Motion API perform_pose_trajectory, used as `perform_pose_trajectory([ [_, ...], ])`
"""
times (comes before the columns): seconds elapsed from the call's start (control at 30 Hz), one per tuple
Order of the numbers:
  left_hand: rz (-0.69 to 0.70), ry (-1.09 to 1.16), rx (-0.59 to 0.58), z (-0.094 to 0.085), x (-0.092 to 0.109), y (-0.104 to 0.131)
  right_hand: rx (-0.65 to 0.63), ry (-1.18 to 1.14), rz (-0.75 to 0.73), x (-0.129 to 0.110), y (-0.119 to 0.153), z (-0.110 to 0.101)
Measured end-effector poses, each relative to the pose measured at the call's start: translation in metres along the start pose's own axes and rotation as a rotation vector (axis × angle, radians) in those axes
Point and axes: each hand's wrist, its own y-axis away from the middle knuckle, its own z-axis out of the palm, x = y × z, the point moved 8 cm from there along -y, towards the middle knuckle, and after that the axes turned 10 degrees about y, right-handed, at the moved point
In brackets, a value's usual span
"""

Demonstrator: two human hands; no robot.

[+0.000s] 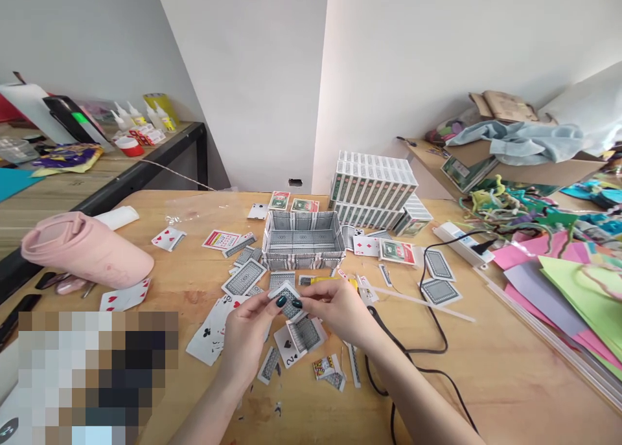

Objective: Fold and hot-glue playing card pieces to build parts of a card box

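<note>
Card box (304,259), open-topped, tabletop (510,380), beyond both hands; boxed decks (372,189) close behind | clear wood: right foreground, past black cable (444,348) | card piece (286,300): between fingertips, left hand (253,322) and right hand (335,309) both pinching it

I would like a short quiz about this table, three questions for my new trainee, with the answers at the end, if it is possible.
1. Multiple choice: what do the left hand and right hand hold between them?
A) a glue bottle
B) a patterned card
C) a power strip

2. True or false: the pink tumbler lies on its side.

3. Fill in "left" or "right": seen from the person's side, the open box made of cards is to the ____ of the stacked card packs.

Key: 1. B; 2. true; 3. left
</note>
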Motion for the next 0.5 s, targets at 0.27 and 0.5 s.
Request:
perform_pose_trajectory([
  [0.27, 0.15, -0.26, -0.077, 0.003, 0.012, 0.002, -0.054, -0.101, 0.098, 0.015, -0.002, 0.009],
  [0.5, 0.233, -0.359, -0.139, 0.009, 0.021, 0.006, -0.08, -0.183, 0.102, 0.015, -0.004, 0.011],
])
